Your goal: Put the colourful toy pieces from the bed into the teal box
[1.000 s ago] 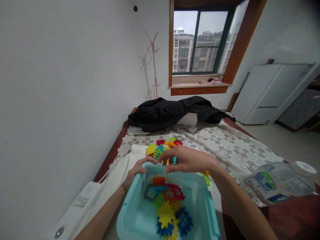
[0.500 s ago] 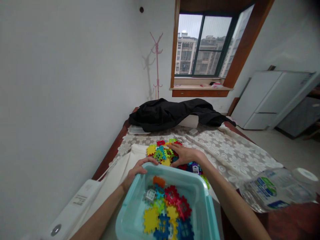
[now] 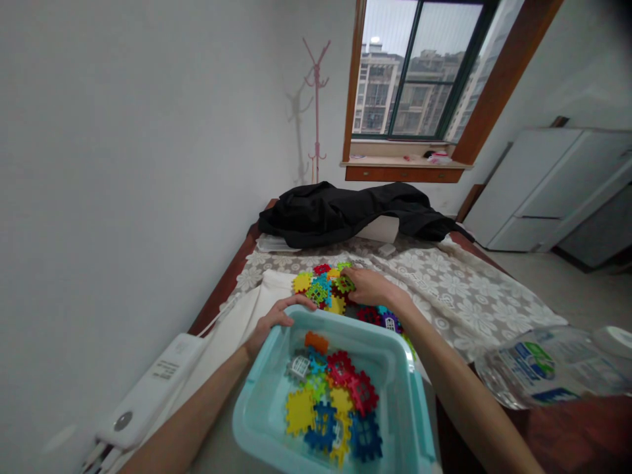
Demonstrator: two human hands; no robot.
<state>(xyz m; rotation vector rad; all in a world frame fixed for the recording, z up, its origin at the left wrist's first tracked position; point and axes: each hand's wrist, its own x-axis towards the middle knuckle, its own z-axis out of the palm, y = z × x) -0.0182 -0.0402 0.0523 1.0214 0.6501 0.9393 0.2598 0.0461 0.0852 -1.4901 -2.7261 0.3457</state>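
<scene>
A light blue plastic bin [image 3: 395,368] sits in front of me with several coloured interlocking plastic tiles [image 3: 333,408] inside. My left hand [image 3: 276,319] curls over the bin's far left rim, gripping it. Beyond the bin lies a pile of coloured tiles [image 3: 320,289] on the lace cloth. My right hand [image 3: 368,286] reaches into that pile, fingers bent around a green tile at its right edge. More tiles [image 3: 382,318] lie under my right wrist.
A lace tablecloth [image 3: 454,289] covers the wooden table. A black jacket [image 3: 345,214] lies at its far end. A clear water bottle [image 3: 548,365] lies on its side at the right. A white device [image 3: 148,395] rests at the left, by the wall.
My right hand left the bin's far rim and reached forward into the pile of tiles. The left hand stayed on the bin's rim. The view tilted slightly down.
</scene>
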